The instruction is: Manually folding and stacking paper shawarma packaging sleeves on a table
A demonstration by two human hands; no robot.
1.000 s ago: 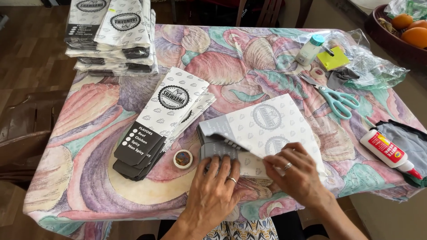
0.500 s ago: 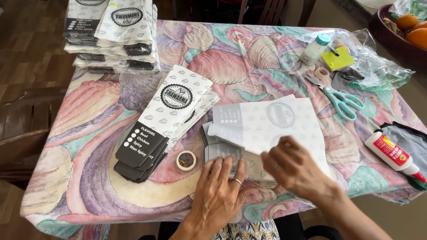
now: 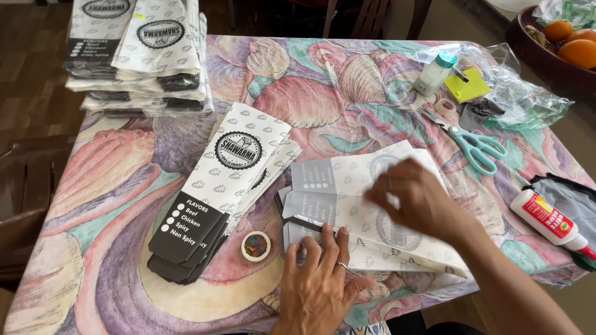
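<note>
The person's left hand (image 3: 320, 279) lies flat, fingers spread, pressing on the near end of a pile of white patterned paper sleeves with grey panels (image 3: 347, 205), which sits at the near middle of the table; nothing is gripped in it; a ring shows on one finger. The right hand (image 3: 416, 201) is over the top sleeve of that pile, fingers curled onto the paper; it is blurred, and whether it pinches the sheet or only rests on it I cannot tell.

Just left of the pile, a fanned stack of finished white-and-black printed paper sleeves (image 3: 217, 192) lies slanted across the shell-patterned tablecloth (image 3: 112, 205); a small roll of tape (image 3: 255, 245) lies between that stack and the left hand, near both, touching neither. A taller heap of the same printed sleeves (image 3: 139, 56) occupies the far left corner.

To the right: teal-handled scissors (image 3: 475, 146); a white glue bottle with a red label (image 3: 549, 220) on its side near the edge; a small white bottle with a teal cap (image 3: 434, 73); a yellow pad of sticky notes (image 3: 467, 87); crumpled clear plastic (image 3: 528, 99).
</note>
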